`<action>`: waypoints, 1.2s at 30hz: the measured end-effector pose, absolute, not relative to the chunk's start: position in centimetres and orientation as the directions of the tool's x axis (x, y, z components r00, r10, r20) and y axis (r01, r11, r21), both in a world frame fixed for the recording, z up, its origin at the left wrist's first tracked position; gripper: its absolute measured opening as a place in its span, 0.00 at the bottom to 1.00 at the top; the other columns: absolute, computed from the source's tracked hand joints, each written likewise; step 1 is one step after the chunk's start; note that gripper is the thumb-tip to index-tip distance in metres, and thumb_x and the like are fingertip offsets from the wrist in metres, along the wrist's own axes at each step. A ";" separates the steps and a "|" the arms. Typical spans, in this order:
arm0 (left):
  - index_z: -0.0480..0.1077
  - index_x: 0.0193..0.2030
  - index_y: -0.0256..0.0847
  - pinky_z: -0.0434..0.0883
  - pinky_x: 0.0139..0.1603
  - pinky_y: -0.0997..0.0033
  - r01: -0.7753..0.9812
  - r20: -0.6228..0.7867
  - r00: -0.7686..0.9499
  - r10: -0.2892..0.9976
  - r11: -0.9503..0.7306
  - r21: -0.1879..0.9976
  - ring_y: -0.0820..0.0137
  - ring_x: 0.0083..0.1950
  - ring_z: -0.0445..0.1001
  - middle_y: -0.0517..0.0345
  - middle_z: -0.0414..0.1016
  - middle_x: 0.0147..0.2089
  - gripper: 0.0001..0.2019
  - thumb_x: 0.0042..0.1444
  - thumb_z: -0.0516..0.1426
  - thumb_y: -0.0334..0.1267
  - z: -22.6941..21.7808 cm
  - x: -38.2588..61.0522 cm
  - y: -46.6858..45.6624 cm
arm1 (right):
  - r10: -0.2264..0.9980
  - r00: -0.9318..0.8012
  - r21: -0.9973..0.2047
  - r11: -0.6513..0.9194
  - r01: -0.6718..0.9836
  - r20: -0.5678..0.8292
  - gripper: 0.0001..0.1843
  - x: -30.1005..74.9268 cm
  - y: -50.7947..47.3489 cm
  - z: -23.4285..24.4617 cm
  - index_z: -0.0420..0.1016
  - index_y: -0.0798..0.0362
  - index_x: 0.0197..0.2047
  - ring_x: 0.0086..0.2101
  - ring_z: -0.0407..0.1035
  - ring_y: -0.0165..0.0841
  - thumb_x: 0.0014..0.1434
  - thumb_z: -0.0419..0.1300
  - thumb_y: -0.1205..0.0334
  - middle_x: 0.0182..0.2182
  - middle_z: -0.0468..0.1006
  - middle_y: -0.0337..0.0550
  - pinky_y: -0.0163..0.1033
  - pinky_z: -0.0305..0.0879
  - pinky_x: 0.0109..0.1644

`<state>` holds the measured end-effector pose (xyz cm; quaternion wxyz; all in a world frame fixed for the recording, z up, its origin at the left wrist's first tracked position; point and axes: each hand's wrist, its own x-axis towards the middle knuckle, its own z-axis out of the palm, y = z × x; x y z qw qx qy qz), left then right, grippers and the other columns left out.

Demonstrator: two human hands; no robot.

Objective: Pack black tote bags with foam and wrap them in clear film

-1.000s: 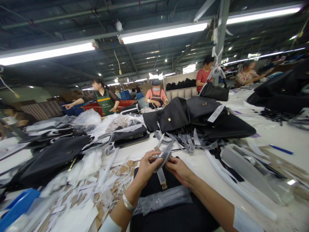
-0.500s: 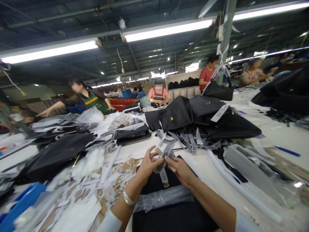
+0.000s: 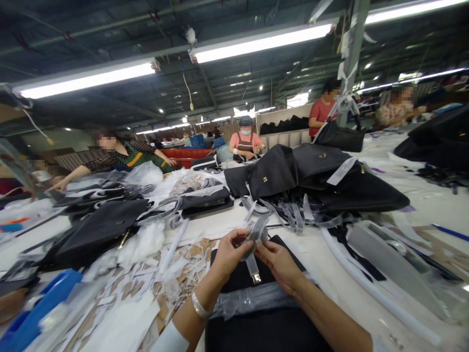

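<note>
My left hand (image 3: 227,255) and my right hand (image 3: 279,263) are both closed on a black bag strap wrapped in clear film (image 3: 253,244), held just above the table. The strap's lower end hangs down with a small gold clasp (image 3: 257,279). Under my hands lies a black bag (image 3: 267,327) with a clear plastic sleeve (image 3: 252,300) across it. A metal bracelet (image 3: 199,308) sits on my left wrist.
Black handbags (image 3: 315,176) are heaped behind my hands, another (image 3: 97,230) at left. Paper scraps and cardboard bits (image 3: 146,293) litter the white table (image 3: 421,205). Wrapped straps (image 3: 289,215) and a white tube (image 3: 370,288) lie at right. Several people work at the far side.
The view has shifted slightly, so everything sits a little further right. My hands keep working the wrapped strap, thumbs shifting on it. The person in the green apron leans further left.
</note>
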<state>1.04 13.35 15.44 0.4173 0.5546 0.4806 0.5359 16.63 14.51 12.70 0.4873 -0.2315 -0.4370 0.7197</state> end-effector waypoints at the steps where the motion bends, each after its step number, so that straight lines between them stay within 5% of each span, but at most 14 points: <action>1: 0.76 0.44 0.38 0.70 0.49 0.65 0.108 0.221 -0.037 0.975 -0.216 0.971 0.62 0.46 0.77 0.50 0.81 0.44 0.18 0.48 0.68 0.42 15.5 1.1 13.2 | 0.918 -0.388 -0.864 -0.129 -0.487 0.082 0.21 16.5 14.5 12.7 0.82 0.52 0.44 0.45 0.73 0.40 0.51 0.70 0.47 0.42 0.82 0.46 0.45 0.66 0.53; 8: 0.77 0.41 0.38 0.73 0.47 0.65 0.105 0.243 -0.059 0.968 -0.236 0.966 0.62 0.42 0.79 0.51 0.82 0.40 0.14 0.47 0.69 0.41 15.1 1.1 13.0 | 0.956 -0.288 -0.960 -0.031 -0.279 0.053 0.22 16.6 15.3 12.6 0.84 0.52 0.41 0.36 0.70 0.38 0.45 0.73 0.49 0.32 0.81 0.41 0.41 0.64 0.43; 21: 0.81 0.45 0.42 0.68 0.60 0.59 0.156 0.257 -0.014 0.966 -0.252 0.955 0.58 0.54 0.76 0.50 0.81 0.50 0.14 0.54 0.64 0.44 14.8 0.8 12.7 | 0.905 -0.425 -0.922 -0.176 -0.346 -0.014 0.23 17.1 16.1 11.3 0.82 0.53 0.44 0.36 0.70 0.34 0.47 0.73 0.49 0.36 0.82 0.43 0.39 0.64 0.44; 29: 0.80 0.42 0.37 0.74 0.49 0.60 0.168 0.201 -0.038 0.979 -0.192 0.967 0.58 0.44 0.80 0.49 0.83 0.43 0.14 0.49 0.66 0.42 15.2 1.0 13.1 | 0.931 -0.365 -0.963 -0.094 -0.251 0.004 0.28 17.3 15.7 12.1 0.83 0.55 0.43 0.37 0.72 0.38 0.43 0.73 0.46 0.36 0.83 0.45 0.40 0.66 0.43; 36: 0.82 0.40 0.42 0.73 0.55 0.58 0.313 0.288 -0.082 0.954 -0.250 0.916 0.58 0.48 0.80 0.53 0.83 0.44 0.10 0.51 0.62 0.34 15.5 1.7 12.4 | 0.948 -0.317 -0.965 -0.115 -0.236 -0.035 0.26 16.9 15.6 11.7 0.82 0.56 0.40 0.34 0.72 0.35 0.42 0.74 0.47 0.32 0.82 0.43 0.39 0.68 0.40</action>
